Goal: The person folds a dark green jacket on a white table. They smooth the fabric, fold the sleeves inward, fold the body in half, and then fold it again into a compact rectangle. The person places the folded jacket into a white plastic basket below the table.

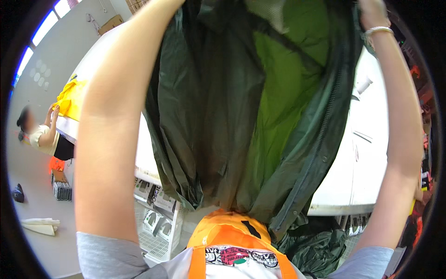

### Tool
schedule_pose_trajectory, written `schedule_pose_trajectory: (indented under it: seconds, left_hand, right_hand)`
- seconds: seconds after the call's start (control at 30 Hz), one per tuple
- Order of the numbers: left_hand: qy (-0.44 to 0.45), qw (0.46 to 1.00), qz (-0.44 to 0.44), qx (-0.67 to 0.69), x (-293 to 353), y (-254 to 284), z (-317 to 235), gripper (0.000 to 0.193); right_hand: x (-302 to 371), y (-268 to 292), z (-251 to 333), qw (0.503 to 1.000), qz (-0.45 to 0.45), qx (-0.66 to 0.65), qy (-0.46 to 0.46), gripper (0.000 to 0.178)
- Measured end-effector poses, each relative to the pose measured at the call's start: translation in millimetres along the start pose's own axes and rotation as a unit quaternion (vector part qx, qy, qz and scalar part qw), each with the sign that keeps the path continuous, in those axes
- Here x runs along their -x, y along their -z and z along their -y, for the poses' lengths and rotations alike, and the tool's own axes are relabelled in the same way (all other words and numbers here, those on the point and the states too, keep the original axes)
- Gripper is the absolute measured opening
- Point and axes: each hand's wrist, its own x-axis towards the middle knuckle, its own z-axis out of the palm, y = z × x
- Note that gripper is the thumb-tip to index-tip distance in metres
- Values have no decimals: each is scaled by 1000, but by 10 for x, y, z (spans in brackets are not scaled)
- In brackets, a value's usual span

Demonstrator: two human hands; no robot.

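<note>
A dark green rain jacket [213, 93] hangs spread in front of me, held up high, its brighter green inner side [290, 107] showing through the front opening. A zip and snap buttons run down its right edge. My right hand [374, 16] is at the jacket's upper right corner, closed on it, with the fingertips partly cut off by the picture's edge. My left forearm reaches up to the jacket's upper left side, and that hand lies beyond the top edge. The jacket's lower end hangs near my orange apron [227, 228].
Behind the jacket stretches a white worktable [339, 181]. At the far left a person [44, 132] handles yellow fabric [72, 100]. Below the table stands a white plastic basket [160, 232]. More dark green fabric [311, 249] lies bunched at the lower right.
</note>
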Motion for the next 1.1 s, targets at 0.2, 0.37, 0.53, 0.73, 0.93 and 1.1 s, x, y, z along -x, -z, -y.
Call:
schedule_pose_trajectory:
  seconds: [0.2,0.37,0.53,0.73,0.93,1.1]
  left_hand:
    - [156,943,239,172,2395,-1634,-704,92]
    - [87,868,444,202,4311,41,-867,87]
    - [50,801,578,148,5169,800,-566,77]
    - [63,817,542,188,5546,265,-399,92]
    - [46,836,494,236,5198,-272,-758,92]
    - [39,836,475,272,5218,-333,-812,86]
  right_hand:
    - [1119,-1862,-1983,872,412,-117,-238,86]
    - [3207,-1173,-1688,830,553,59,-51,64]
    - [4429,-517,-899,830,482,-53,-276,63]
    - [5111,-580,-1082,789,528,213,-231,69]
    - [4540,-345,-1992,828,454,268,-193,69]
    - [4491,-391,-1957,804,374,389,-250,67]
